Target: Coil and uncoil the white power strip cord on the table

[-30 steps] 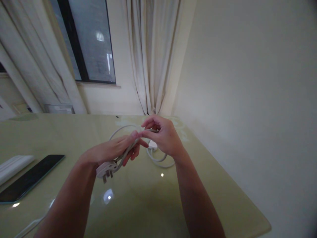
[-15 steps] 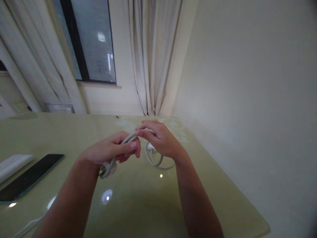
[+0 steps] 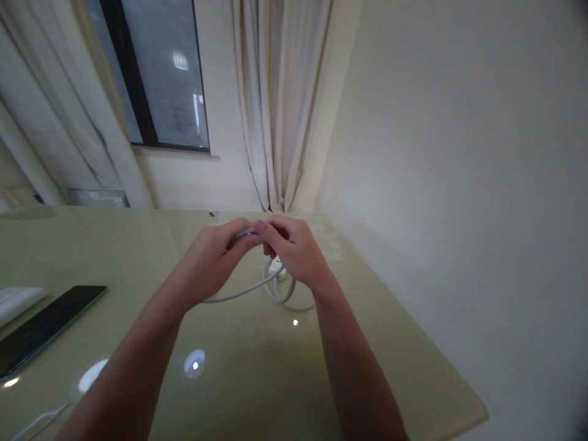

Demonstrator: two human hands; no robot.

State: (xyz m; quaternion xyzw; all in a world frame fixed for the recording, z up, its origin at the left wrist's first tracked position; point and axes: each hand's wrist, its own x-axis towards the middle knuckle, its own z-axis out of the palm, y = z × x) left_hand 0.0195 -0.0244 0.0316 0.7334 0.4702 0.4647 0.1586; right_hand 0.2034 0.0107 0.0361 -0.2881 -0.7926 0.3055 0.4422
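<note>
Both hands meet above the far half of the table. My left hand (image 3: 214,257) is closed round a white cable (image 3: 243,293), a short stretch of which shows between thumb and fingers. Close against it, my right hand (image 3: 294,248) pinches the same cable with curled fingers. One strand sags below from the left hand toward the right. Under my right hand, more cable lies in loops on the table beside a white block with dark slots, like a power strip end (image 3: 277,268). My fingers hide part of the cable.
A black phone (image 3: 50,324) and a white box-like object (image 3: 18,301) lie at the left of the glossy green table (image 3: 248,392). Another thin white cable (image 3: 43,418) is at the lower left. A wall (image 3: 450,184) borders the right side; curtains (image 3: 280,104) hang behind.
My left hand has turned over, its back now facing up, and moved closer to the right hand. The bundled cable end below it no longer shows; a strand now hangs between the hands.
</note>
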